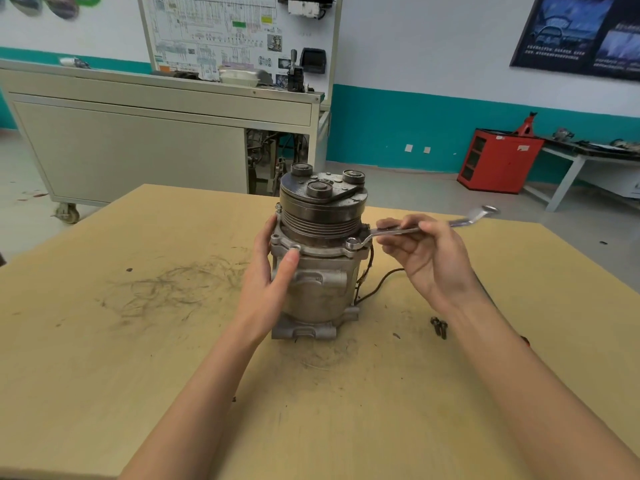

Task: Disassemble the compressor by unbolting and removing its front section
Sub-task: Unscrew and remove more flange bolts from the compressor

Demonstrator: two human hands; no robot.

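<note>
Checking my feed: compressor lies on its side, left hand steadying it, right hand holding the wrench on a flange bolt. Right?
No: the head view shows the compressor standing upright, pulley on top. The left hand steadies it; the right hand holds the wrench on a flange bolt.

Looks like a training workshop. The walls [415, 57] are white up top with a teal band [398, 133] along the bottom, and the floor [398, 188] is plain grey. Over on the left there's a big beige cabinet bench [138, 150] on casters [67, 214], and standing on it is a white board [214, 32] covered in a wiring diagram. A dark poster [581, 32] hangs top right. Below that a red cabinet [498, 161] sits on the floor, just beside a white-legged table [568, 168] piled with clutter. There's a pair of wall sockets [417, 148] in the teal. The tan wooden surface [138, 341] up close is smudged with dark scuffs. The light's soft and even.
</note>
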